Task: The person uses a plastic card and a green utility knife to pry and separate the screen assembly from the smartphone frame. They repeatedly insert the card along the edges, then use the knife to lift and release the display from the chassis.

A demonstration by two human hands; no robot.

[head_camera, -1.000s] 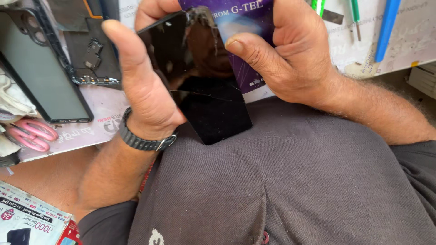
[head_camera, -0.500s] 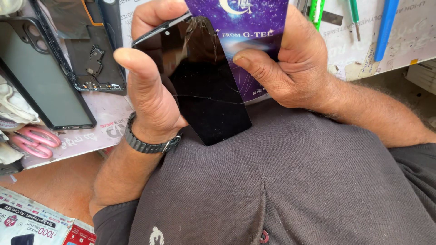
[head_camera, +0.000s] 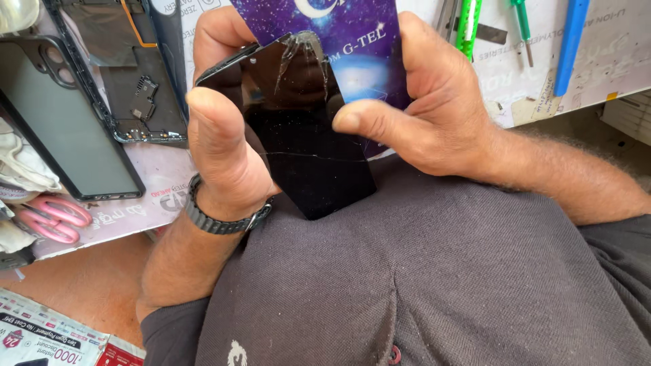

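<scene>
Two hands grip one cracked black phone screen (head_camera: 308, 156): left hand (head_camera: 224, 149) clasps its edge, right hand (head_camera: 427, 108) pinches a purple card (head_camera: 352, 47) behind it. Cracks remain; the glass is unremoved. An opened phone (head_camera: 139, 88) lies on the desk (head_camera: 597, 61).

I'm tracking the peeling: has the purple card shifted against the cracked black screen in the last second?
Yes. The purple card now sits lower over the cracked black screen, covering more of its top, gripped by the right hand.
</scene>
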